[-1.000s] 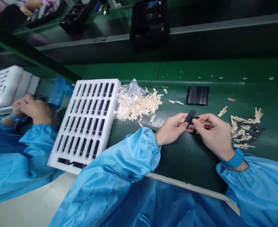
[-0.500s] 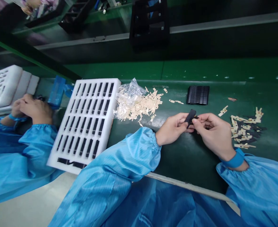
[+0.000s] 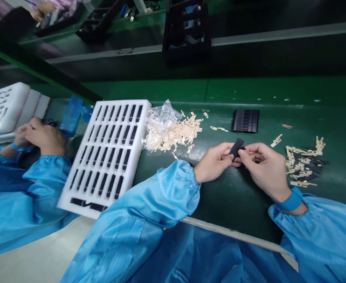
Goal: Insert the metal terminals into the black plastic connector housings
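Observation:
Between the fingers of my left hand (image 3: 215,161) is a small flat black strip-like part (image 3: 237,148), held tilted above the green bench. The fingers of my right hand (image 3: 262,167) are pinched at the strip's right side, and whatever they grip there is too small to make out. Beyond both hands lies a block of black parts set in a row (image 3: 245,121). To the right of my right hand is a loose pile of cream tabs (image 3: 301,165) mixed with black pieces. A blue band (image 3: 289,200) circles my right wrist.
On the left stands a white foam tray (image 3: 145,114) holding rows of black parts. A clear plastic bag (image 3: 165,116) lies among spilled cream tabs (image 3: 186,131). Further left are a co-worker's hands (image 3: 40,135) and stacked white foam trays (image 3: 22,102). A black bin (image 3: 173,51) sits at the back.
Both hands stay almost in place, with the black part still between them. The whole view has shifted very slightly.

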`<action>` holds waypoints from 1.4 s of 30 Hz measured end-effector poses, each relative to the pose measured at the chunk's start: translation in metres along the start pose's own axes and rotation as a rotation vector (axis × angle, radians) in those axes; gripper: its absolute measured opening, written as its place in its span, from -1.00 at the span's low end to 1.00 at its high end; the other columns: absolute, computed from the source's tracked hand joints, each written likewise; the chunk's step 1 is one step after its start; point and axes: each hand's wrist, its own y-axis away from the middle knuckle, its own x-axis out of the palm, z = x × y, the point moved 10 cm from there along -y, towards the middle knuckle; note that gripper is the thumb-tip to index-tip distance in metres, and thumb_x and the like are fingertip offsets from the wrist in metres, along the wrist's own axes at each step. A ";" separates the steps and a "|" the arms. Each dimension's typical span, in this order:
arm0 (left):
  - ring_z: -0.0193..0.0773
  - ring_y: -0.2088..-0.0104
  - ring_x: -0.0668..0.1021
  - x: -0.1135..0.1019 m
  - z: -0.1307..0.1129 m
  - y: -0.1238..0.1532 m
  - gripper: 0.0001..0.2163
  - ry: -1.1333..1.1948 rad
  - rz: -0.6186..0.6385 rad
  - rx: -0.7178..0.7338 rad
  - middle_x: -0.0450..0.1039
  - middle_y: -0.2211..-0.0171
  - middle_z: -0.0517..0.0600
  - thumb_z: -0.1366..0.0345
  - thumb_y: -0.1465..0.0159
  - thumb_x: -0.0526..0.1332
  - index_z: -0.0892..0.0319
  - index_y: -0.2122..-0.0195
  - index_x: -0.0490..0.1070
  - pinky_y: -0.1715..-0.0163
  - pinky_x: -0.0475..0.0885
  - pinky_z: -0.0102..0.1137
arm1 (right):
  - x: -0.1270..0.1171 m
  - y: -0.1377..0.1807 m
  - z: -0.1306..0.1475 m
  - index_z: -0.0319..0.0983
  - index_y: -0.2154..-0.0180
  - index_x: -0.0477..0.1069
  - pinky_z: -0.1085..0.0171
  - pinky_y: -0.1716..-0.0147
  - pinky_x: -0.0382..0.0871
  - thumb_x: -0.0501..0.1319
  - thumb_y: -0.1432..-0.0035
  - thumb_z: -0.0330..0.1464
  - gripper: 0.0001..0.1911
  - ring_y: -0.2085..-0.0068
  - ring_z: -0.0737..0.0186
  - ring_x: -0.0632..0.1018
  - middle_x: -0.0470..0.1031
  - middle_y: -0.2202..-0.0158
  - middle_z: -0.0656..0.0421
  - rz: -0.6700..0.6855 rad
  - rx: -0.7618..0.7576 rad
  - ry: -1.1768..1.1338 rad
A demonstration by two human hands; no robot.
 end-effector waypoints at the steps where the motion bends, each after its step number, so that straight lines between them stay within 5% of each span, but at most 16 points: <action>1: -0.18 0.09 0.69 0.000 0.000 0.000 -0.66 0.000 -0.001 0.000 0.60 0.04 0.12 0.36 -0.35 0.28 0.24 -0.14 0.43 -0.10 0.57 -0.19 | 0.000 0.000 0.000 -0.20 0.30 0.51 0.36 0.54 0.40 0.35 -0.22 -0.23 -0.83 0.52 0.33 0.52 0.56 0.47 0.21 0.000 0.001 0.002; 7: -0.21 0.12 0.69 0.001 0.000 0.000 -0.68 -0.008 -0.006 0.013 0.61 0.08 0.10 0.34 -0.33 0.30 0.24 -0.10 0.43 -0.07 0.59 -0.24 | 0.000 0.002 0.000 -0.19 0.29 0.50 0.33 0.52 0.43 0.35 -0.22 -0.23 -0.84 0.52 0.32 0.53 0.56 0.46 0.21 -0.016 -0.007 0.013; 15: -0.29 0.24 0.68 -0.005 0.007 0.002 -0.78 -0.096 -0.120 0.046 0.63 0.25 0.03 0.27 -0.33 0.33 0.24 0.07 0.43 0.09 0.62 -0.35 | -0.004 0.006 0.023 -0.17 0.28 0.44 0.28 0.50 0.35 0.37 -0.21 -0.29 -0.85 0.53 0.35 0.42 0.43 0.45 0.26 -0.102 -0.210 0.256; 19: -0.32 0.28 0.69 -0.001 0.007 0.002 -0.74 0.000 -0.090 -0.028 0.64 0.22 0.08 0.21 -0.30 0.37 0.24 0.15 0.36 0.18 0.61 -0.40 | -0.026 0.003 0.013 -0.17 0.04 0.33 0.28 0.57 0.30 0.36 -0.22 -0.22 -0.65 0.53 0.35 0.42 0.38 0.32 0.24 -0.260 -0.143 0.032; 25: -0.30 0.36 0.68 0.002 -0.004 0.004 -0.64 0.066 -0.064 -0.043 0.64 0.20 0.13 0.01 -0.34 0.30 0.21 0.17 0.27 0.37 0.57 -0.44 | -0.036 0.005 0.009 -0.18 0.11 0.38 0.25 0.53 0.36 0.27 -0.31 -0.24 -0.81 0.48 0.29 0.47 0.45 0.29 0.14 -0.344 -0.152 -0.101; 32: -0.21 0.09 0.68 0.007 -0.006 0.001 -0.69 -0.059 0.008 0.128 0.55 -0.02 0.16 0.16 -0.41 0.24 0.17 -0.08 0.29 0.07 0.57 -0.33 | -0.008 0.003 0.026 -0.18 0.13 0.49 0.27 0.46 0.37 0.25 -0.32 -0.36 -0.90 0.46 0.33 0.44 0.44 0.31 0.19 -0.089 -0.241 0.132; 42: -0.23 -0.02 0.59 0.002 -0.030 0.016 -0.73 -0.599 -0.120 0.261 0.56 -0.01 0.05 0.29 -0.47 0.07 0.14 -0.16 0.35 -0.10 0.44 -0.32 | -0.007 0.013 0.046 -0.17 0.28 0.41 0.29 0.50 0.29 0.26 -0.26 -0.42 -0.94 0.51 0.35 0.36 0.38 0.43 0.26 -0.163 -0.368 0.315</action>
